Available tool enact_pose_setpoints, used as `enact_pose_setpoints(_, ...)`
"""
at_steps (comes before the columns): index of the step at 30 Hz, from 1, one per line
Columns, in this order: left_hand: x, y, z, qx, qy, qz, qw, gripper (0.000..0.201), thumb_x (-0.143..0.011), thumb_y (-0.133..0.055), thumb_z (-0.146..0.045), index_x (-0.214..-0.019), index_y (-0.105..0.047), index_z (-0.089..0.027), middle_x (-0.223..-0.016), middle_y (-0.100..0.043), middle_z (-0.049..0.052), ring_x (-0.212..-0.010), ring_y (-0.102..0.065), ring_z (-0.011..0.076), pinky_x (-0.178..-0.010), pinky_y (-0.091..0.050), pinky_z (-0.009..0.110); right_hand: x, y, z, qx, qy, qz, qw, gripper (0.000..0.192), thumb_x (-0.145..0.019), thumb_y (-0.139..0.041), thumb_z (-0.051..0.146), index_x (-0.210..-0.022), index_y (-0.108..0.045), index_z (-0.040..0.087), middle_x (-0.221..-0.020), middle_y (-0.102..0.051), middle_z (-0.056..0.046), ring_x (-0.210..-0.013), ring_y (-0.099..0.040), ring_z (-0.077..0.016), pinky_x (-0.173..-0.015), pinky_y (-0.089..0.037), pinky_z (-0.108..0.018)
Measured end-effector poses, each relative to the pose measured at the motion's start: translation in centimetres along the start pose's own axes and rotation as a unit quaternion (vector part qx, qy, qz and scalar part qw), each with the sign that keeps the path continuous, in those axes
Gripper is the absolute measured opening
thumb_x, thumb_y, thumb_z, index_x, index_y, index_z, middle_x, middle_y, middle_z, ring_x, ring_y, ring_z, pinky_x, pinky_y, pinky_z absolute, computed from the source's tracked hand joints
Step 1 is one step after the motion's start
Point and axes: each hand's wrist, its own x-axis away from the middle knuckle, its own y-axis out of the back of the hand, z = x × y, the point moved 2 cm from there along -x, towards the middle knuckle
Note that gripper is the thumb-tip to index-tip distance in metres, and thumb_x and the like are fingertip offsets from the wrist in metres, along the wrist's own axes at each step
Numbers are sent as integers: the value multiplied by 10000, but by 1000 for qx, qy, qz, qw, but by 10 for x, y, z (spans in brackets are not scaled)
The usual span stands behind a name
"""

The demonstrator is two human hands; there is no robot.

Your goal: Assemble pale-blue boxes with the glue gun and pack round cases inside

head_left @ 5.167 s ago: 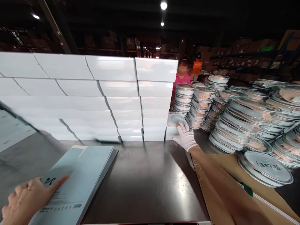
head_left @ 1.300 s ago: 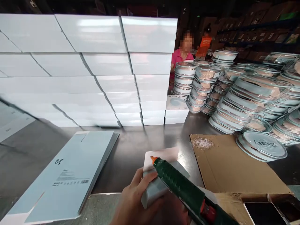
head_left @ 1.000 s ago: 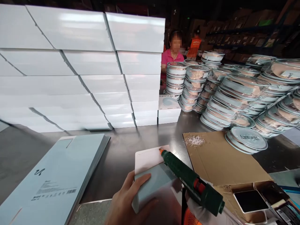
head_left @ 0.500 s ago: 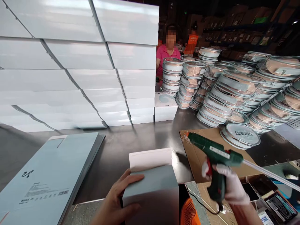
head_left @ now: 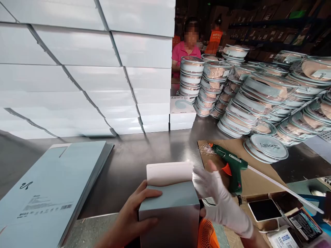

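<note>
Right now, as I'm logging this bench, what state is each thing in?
Box: held, flap raised
Left hand: gripping the box's left side
Right hand: gloved, open, beside the flap
Glue gun: lying on cardboard, glue stick inserted
Blue flat cartons: piled
White boxes: stacked
Round containers: stacked
Phone: screen dark

Shiny metal tabletop point(head_left: 124, 168), dark shelving point(head_left: 263, 23), seemingly cartons point(head_left: 272, 33)

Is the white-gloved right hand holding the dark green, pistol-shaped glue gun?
No, the glue gun lies on the flat brown cardboard sheet, apart from the right hand.
</note>
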Motion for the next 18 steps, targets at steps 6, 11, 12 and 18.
enact_pose_setpoints(6,-2,-20,-18,218,-72,-122,966,420,-873,-761,-530,-1139,-489,-353,-1315,-579,52,-1242,-654,304,-918,-589,387,-6,-27,-15,77,142,62,985,990,-784,-667,94,-1560,-254,549,-1337,-588,15,-1300,-592,-164,-1087,-463,-310)
enact_pose_setpoints(11,-10,-9,-38,135,-154,-24,979,256,-966,-680,-427,-1216,-634,-396,-1162,-516,42,-1193,-648,266,-973,-563,394,-6,-22,0,233,227,108,939,865,-757,-845,166,-1489,-481,448,-1481,-534,-52,-1331,-586,-256,-1089,-496,-352)
enact_pose_setpoints(12,-11,-6,-40,125,-147,-5,981,197,-965,-674,-444,-1148,-691,-374,-1145,-507,47,-1190,-642,270,-980,-561,396,-7,-22,2,236,236,113,936,784,-794,-835,189,-1467,-517,434,-1469,-550,-62,-1312,-606,-253,-1070,-512,-354)
enact_pose_setpoints(18,-17,14,-40,147,-55,-26,987,332,-779,-827,-572,-819,-801,-243,-1060,-574,86,-1099,-652,293,-963,-561,402,-6,-15,4,200,189,119,954,703,-804,-838,218,-1427,-588,425,-1535,-527,-82,-1378,-563,-300,-1107,-486,-441)
